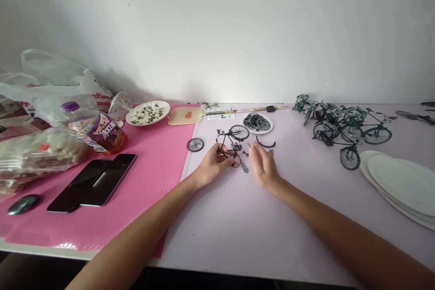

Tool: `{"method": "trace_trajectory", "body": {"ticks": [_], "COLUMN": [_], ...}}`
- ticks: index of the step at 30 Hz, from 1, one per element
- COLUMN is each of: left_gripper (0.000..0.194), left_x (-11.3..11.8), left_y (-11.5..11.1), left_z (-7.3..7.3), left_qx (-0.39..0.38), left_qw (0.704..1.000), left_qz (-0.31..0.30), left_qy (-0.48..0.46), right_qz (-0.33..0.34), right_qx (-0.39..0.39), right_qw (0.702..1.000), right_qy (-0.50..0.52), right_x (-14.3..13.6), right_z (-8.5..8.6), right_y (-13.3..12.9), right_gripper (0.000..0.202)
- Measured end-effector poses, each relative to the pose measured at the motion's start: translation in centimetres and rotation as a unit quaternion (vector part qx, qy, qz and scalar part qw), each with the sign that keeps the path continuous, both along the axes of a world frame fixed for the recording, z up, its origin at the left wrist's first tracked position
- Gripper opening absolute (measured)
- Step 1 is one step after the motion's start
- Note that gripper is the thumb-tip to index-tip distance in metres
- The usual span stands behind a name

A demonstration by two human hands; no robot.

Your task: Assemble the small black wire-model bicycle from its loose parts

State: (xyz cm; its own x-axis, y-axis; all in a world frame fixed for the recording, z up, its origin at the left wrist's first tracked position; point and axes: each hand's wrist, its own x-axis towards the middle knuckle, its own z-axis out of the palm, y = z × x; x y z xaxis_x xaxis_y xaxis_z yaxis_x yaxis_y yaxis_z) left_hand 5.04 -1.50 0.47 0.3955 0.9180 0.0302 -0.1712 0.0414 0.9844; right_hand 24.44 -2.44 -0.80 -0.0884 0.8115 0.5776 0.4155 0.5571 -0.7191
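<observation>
My left hand (213, 165) is closed around a black miniature bicycle (224, 138), gripping it near one wheel. The bicycle's other wheel points away from me, toward a plate of parts. Just to the right, my right hand (262, 165) is pinched; a small thin piece shows at its fingertips, too small to name. A curved black part (265, 143) lies beyond that hand. Between the hands, a flat greyish piece (244, 167) rests on the table. A loose spoked wheel (195, 145) lies left of the bicycle.
A plate (269, 129) holds dark wheels. Several assembled miniature bicycles (369, 133) cluster at right, near stacked white plates (404, 181). A tape measure (270, 108) stretches along the back. At left are a drink bottle (105, 133), phones (108, 179), a mouse (24, 204) and a bowl (164, 107) of pale bits.
</observation>
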Motion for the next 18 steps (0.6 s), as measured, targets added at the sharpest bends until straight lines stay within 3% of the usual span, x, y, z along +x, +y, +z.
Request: {"method": "trace_trajectory", "body": {"ticks": [4,8,13,18], "left_gripper": [0.048,0.048,0.044,0.043], "left_x": [0.0,0.0,-0.1,-0.1], "left_y": [0.2,0.4,0.2,0.2], "left_z": [-0.3,-0.4,0.1,0.3], "left_qx": [0.001,0.005,-0.001,-0.004], "left_qw": [1.0,1.0,0.999,0.999], "left_qz": [0.004,0.017,0.016,0.013], "left_qy": [0.007,0.017,0.038,0.034], "right_qz": [-0.019,-0.054,-0.033,0.002], "right_qx": [-0.014,0.036,0.099,0.109], "right_qw": [0.999,0.998,0.994,0.993], "right_qy": [0.033,0.011,0.029,0.035], "right_x": [0.2,-0.1,-0.1,0.3], "right_z": [-0.1,-0.1,0.2,0.3], "right_y": [0.3,0.9,1.2,1.1], "right_gripper": [0.025,0.02,0.012,0.01]}}
